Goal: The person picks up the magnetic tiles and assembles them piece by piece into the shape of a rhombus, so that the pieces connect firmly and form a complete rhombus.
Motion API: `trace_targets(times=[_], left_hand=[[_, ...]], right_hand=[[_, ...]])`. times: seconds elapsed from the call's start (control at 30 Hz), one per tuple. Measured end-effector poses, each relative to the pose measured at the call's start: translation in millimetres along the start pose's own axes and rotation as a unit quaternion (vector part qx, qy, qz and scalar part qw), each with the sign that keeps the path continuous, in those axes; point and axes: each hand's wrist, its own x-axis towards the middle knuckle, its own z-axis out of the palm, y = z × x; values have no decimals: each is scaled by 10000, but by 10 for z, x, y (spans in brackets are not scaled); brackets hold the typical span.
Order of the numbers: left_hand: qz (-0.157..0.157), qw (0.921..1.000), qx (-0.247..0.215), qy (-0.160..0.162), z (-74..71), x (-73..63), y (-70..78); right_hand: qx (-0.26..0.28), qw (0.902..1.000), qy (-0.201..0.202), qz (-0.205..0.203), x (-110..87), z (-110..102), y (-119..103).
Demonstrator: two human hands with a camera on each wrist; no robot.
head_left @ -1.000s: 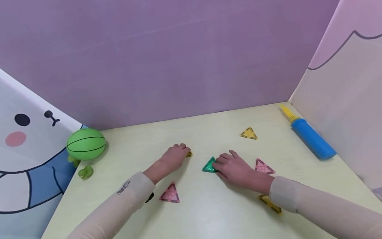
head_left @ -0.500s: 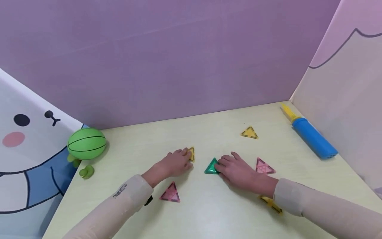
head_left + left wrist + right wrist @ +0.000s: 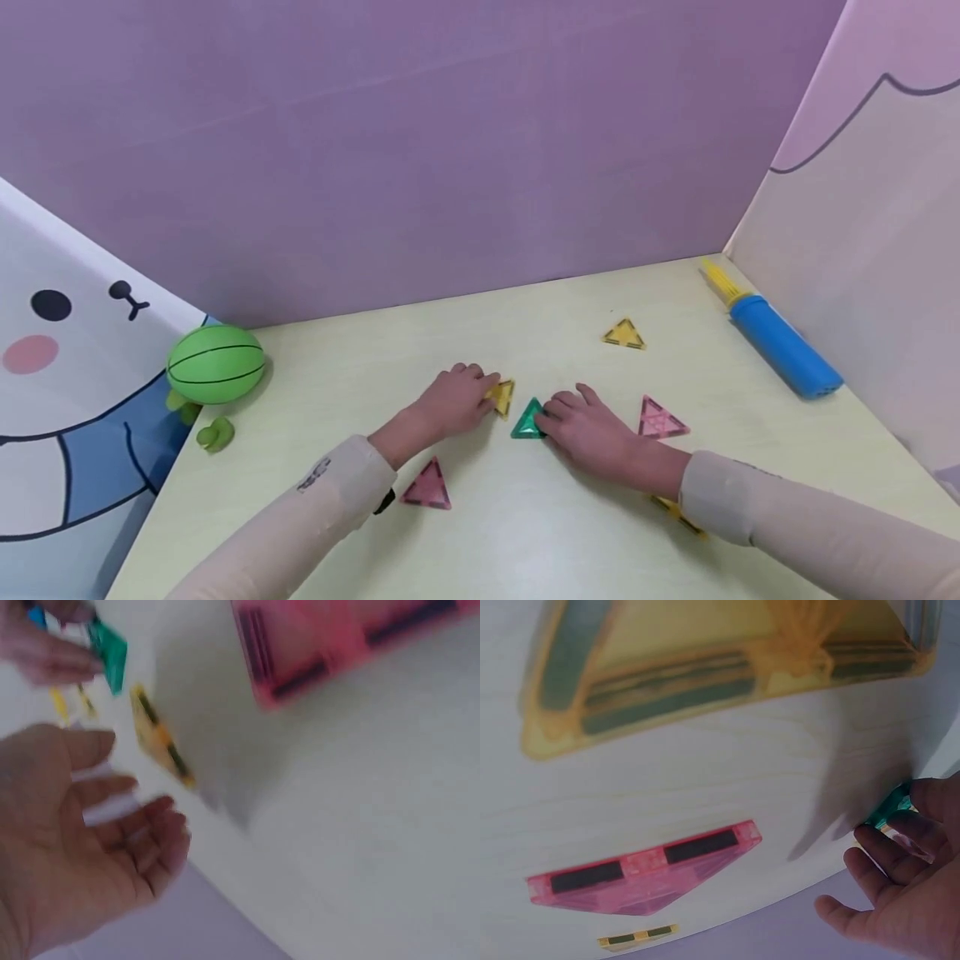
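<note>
Triangular magnetic tiles lie about a pale table. My left hand (image 3: 454, 402) is at the left side of a yellow magnetic tile (image 3: 506, 398), fingertips overlapping its edge in the head view. In the left wrist view its fingers are loosely bent, with the yellow tile (image 3: 159, 736) just beyond them and nothing pinched. To the right, my right hand (image 3: 591, 433) pinches a green magnetic tile (image 3: 527, 422) by its right side; the right wrist view shows thumb and forefinger on the green tile (image 3: 889, 806). A small gap separates the green and yellow tiles.
Pink tiles lie nearer me (image 3: 427, 487) and beyond the right wrist (image 3: 661, 418). One yellow tile (image 3: 624, 334) is farther back; another yellow tile (image 3: 681, 517) is partly under the right sleeve. A green ball (image 3: 216, 365), small green toy (image 3: 216, 435) and blue pump (image 3: 784, 345) flank the table.
The left hand has moved right, and the yellow tile beside it has turned and shifted right, closer to the green tile. My right hand and the green tile have hardly moved.
</note>
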Motion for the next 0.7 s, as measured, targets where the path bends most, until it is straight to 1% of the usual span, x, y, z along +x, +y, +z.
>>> trace_targets(times=[0.07, 0.13, 0.2, 0.27, 0.37, 0.53, 0.6, 0.7], left_hand=[[-285, 9995, 52, 156, 43, 5, 59], [-493, 9985, 68, 210, 76, 13, 98], [-628, 9978, 24, 194, 85, 18, 111], [-681, 9976, -28, 155, 80, 28, 105], [-653, 9978, -104, 109, 79, 33, 67], [-441, 9987, -180, 164, 114, 47, 8], [-368, 9989, -219, 197, 121, 58, 1], [-261, 9992, -275, 143, 129, 76, 8]], right_hand=[[-28, 10000, 9, 11, 3, 0, -5], [-42, 10000, 30, 18, 7, 0, -11], [-37, 10000, 65, 8, 14, -1, -20], [-25, 10000, 96, -1, 16, 0, -23], [-23, 9999, 116, -14, 25, 5, -30], [-36, 9999, 157, 21, 44, 10, -31], [-49, 9998, 205, 32, 53, 7, -33], [-118, 9995, 293, 52, 70, 9, -39]])
